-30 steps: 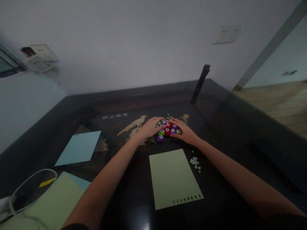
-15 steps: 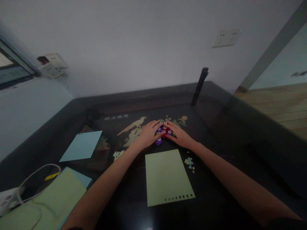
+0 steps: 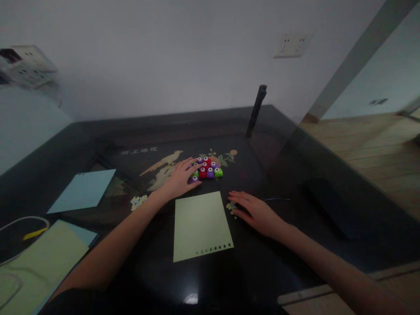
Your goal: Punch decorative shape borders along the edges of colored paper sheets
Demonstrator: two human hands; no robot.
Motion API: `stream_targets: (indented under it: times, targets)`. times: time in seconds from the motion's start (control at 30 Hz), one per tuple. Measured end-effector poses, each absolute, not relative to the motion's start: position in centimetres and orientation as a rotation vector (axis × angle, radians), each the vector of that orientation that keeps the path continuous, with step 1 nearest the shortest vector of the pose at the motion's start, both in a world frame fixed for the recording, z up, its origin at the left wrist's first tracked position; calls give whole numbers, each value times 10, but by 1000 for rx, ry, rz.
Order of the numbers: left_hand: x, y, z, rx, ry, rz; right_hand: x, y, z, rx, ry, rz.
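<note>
Dark glossy tabletop, head view, bears a cluster of small red, purple and green plastic punches behind a pale green paper sheet; left hand lies flat, fingers spread, touching the cluster's left edge; right hand rests flat and empty just right of the sheet.

The worktop is dark and very glossy, like lacquer or glass; I cannot tell which, and a light is mirrored in it. The small coloured pieces at my left fingers look like smooth, shiny plastic. The green sheet and the blue sheet are thin matt paper. The floor is pale wood in matt boards.
</note>
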State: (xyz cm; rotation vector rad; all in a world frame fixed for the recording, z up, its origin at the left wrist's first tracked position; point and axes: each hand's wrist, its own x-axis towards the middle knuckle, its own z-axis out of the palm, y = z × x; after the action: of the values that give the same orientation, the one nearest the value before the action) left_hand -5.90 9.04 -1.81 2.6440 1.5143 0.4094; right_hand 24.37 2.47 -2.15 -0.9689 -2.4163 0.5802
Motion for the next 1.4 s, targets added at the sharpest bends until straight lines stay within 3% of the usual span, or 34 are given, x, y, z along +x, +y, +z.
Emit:
stream_targets:
  times: [0.17,0.57,0.93,1.4]
  targets:
    - [-55,88,-12,2654,1495,408,243,13,-26,-931,-2539,431]
    - [-56,72,24,2549,1389,728,239,20,-17,-832,-2553,451]
    - [-53,71,19,2568,1367,690,236,35,-16,-674,-2769,184]
    - [-48,67,19,2601,1290,625,245,49,-20,-728,-2687,231]
